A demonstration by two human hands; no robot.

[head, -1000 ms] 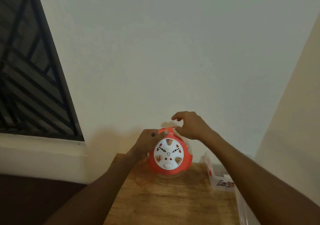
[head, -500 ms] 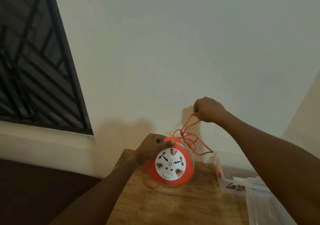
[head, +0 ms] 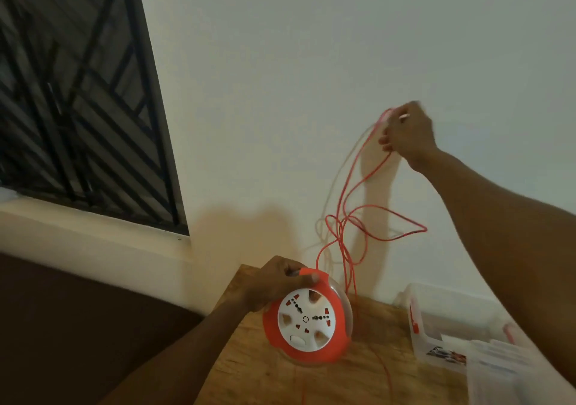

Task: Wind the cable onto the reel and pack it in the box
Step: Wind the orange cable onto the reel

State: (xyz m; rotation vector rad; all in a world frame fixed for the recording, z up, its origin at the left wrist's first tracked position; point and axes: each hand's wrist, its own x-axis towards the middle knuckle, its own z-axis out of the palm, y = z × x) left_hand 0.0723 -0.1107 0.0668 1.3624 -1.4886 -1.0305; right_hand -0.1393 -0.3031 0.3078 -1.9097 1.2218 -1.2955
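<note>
Standing upright on its edge on the wooden desk (head: 280, 373), the orange reel (head: 307, 320) turns its white socket face toward the camera. The left hand (head: 274, 283) grips the reel at its upper left rim, fingers curled over the top and the thumb pressed on the orange front edge. The right hand (head: 406, 133) is raised high against the pale wall (head: 311, 61), well above and to the right of the reel, its fingers closed round a bunch of the orange cable (head: 346, 217). From that hand several strands hang down in loose, crossing loops — one loop juts out to the right — and run to the back of the reel near its top. A further thin stretch of cable lies on the desk in front of the reel and runs toward the lower edge of the view. The box (head: 436, 326), of clear plastic with a red catch on its near wall, sits at the right edge of the desk, apart from the reel; its lid position cannot be told. A dark barred window (head: 78, 92) fills the upper left, above a pale sill (head: 87, 236).
</note>
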